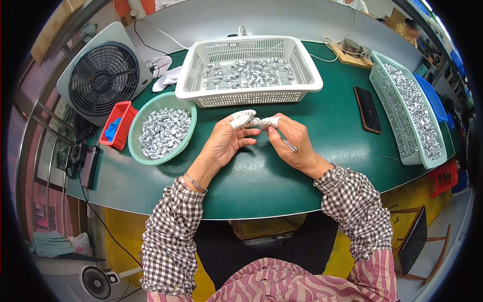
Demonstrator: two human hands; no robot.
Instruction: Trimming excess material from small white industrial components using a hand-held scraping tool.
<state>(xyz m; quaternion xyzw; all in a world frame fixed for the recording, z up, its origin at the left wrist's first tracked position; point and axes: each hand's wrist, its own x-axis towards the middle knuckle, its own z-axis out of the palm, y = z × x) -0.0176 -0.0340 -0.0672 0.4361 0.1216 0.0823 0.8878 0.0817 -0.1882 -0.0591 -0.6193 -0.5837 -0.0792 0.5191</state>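
Just above the centre of the frame, both hands are meeting over the green table (pixel 302 90). Between the fingertips they are pinching a small silvery metal part (pixel 257 122), mostly hidden by the white fabric finger wraps (pixel 243 119) on the thumbs and forefingers, so its exact shape is hard to tell.

Judging by the heaps of like pieces, the part is probably light, rigid and smooth, apt to slip from bare skin; the wraps are likely giving friction and guarding against sharp edges. Holding it by its two ends with thumb and forefinger looks the soundest way.

The left hand (pixel 226 141) is lying palm inward, its grip pressed together on the part's left end, the other fingers curled loosely. A thin bracelet (pixel 195 183) is circling that wrist. The right hand (pixel 294 143) is tilting inward, its grip pinching the part's right end while a slim metal pin-like tool (pixel 289 145) is resting across its palm under the curled fingers. Both forearms, in checked sleeves, are coming up from the lower edge.

A round green basket (pixel 187 132) of the same silvery pieces is sitting left of centre, a white basket (pixel 196 65) at top centre.
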